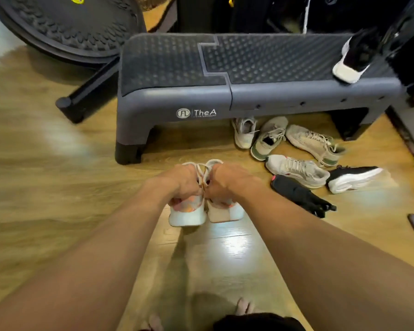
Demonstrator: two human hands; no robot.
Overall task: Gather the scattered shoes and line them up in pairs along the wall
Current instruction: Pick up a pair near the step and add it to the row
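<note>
Left hand (pixel 185 185) has its grip clenched on one pastel sneaker (pixel 187 215). Right beside it, the right hand (pixel 227 185) grasps the matching sneaker (pixel 225 212), heels side by side low over the wooden floor (pixel 58 187), possibly touching it. Further right, loose shoes lie before the grey step platform (pixel 177 99): beige sneakers (pixel 313 144), a black shoe (pixel 299 194), a black-and-white trainer (pixel 354 177).

A pastel pair (pixel 188 211) is held side by side, heels nearest. Scattered on the floor (pixel 58 187) are a white shoe (pixel 244 134), a beige shoe (pixel 269 139), its mate (pixel 316 144), a grey shoe (pixel 296 170), a white-soled shoe (pixel 354 179) and a black shoe (pixel 299 194). One more sneaker (pixel 354 58) is set on the step (pixel 177 58).
</note>
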